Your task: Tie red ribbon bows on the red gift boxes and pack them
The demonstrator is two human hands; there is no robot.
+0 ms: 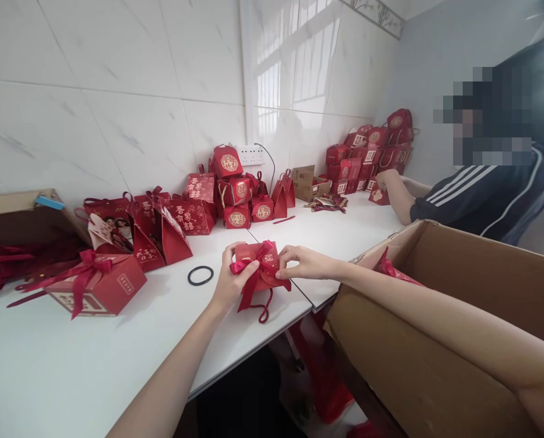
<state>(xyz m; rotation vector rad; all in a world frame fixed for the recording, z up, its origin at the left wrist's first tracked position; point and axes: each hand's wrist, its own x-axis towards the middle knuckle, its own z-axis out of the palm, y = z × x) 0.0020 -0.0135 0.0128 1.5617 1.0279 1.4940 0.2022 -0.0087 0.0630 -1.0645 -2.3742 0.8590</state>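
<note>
A small red gift box with gold print is held just over the front edge of the white table. My left hand is closed around its left side, thumb pressed on the front by a red ribbon bow. From the right, my right hand pinches at the ribbon's right end, close against the box; the exact grip is partly hidden by the fingers. A twisted dark red cord hangs in a loop below the box. To the left, a black ring lies on the table.
A larger red box with a bow stands at left, before several red bags. Stacked red boxes line the wall. A big open carton is under my right arm. A co-worker handles a red box at right.
</note>
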